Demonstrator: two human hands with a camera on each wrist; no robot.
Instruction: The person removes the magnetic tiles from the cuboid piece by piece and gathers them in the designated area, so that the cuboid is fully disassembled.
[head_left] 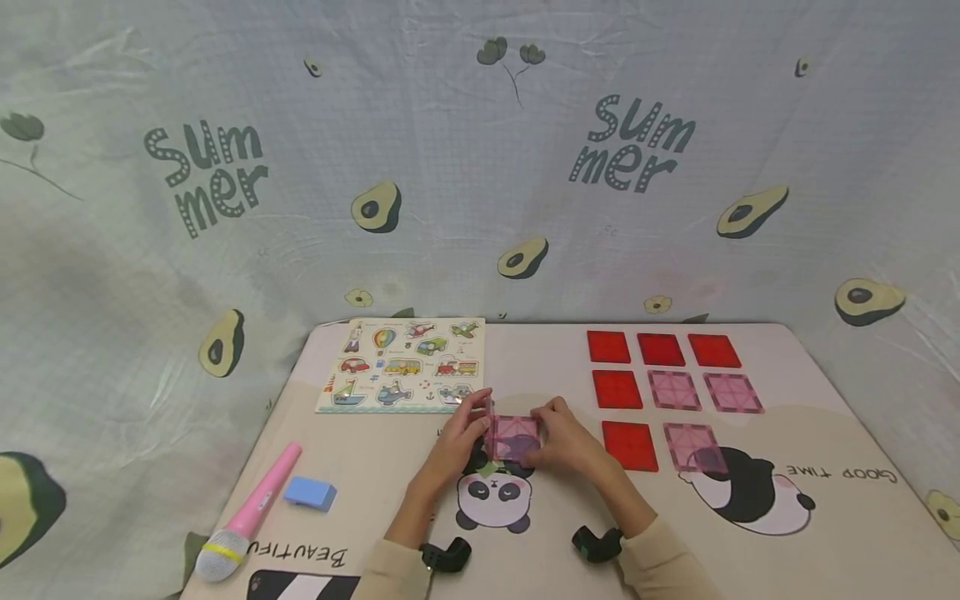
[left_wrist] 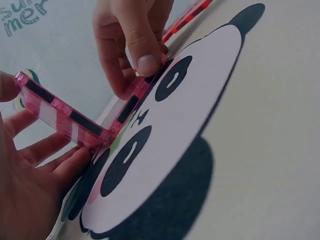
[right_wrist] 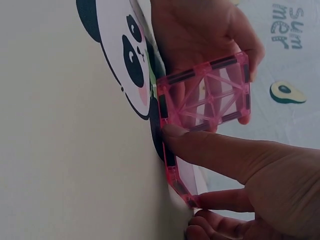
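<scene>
A pink see-through magnetic tile lies flat on the table, over the top of a printed panda. Along its left edge a second pink magnetic tile stands upright, and the two edges meet. My left hand holds the upright tile, thumb on its top corner and fingers behind it, as the left wrist view shows. With thumb at the near edge and fingers at the far side, my right hand grips the flat tile. Part of the flat tile is hidden by the right thumb and fingers.
On the right lie several red square tiles and three more pink tiles in rows. A picture puzzle board is at the back left. Nearer on the left are a pink toy microphone and a blue block.
</scene>
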